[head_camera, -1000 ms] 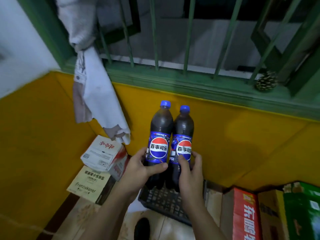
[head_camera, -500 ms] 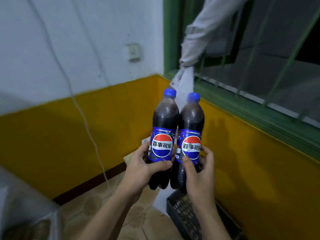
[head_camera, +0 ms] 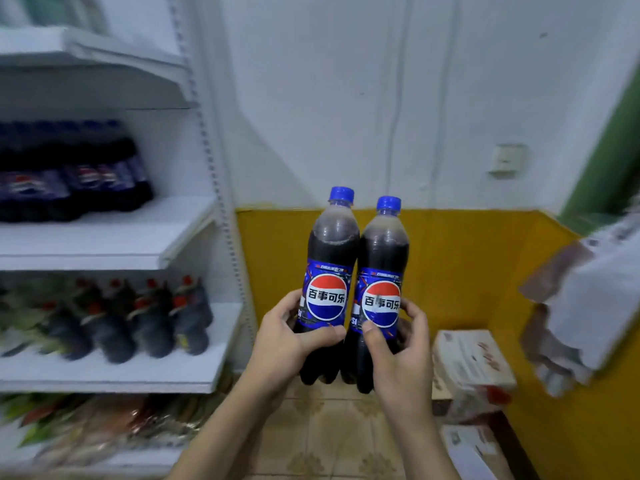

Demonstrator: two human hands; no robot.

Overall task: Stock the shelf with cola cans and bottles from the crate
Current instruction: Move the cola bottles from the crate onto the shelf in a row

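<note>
Leftward, the middle shelf [head_camera: 145, 233] shows bare board beside its stocked bottles [head_camera: 69, 174]. Mid-scene, upright and touching, the blue-capped left bottle [head_camera: 330, 251] is clasped by the left hand [head_camera: 289, 346], the right bottle [head_camera: 383, 258] by the right hand [head_camera: 403, 358].

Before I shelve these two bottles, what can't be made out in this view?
Head view:
- Blue-capped bottles on the middle shelf: motion blur, left edge cuts them; count unclear.
- Red-capped bottles on the lower shelf: blurred, labels unreadable.
- Left bottle and right bottle, lower labels: covered by the left hand and right hand.
- Crate: out of frame.
</note>
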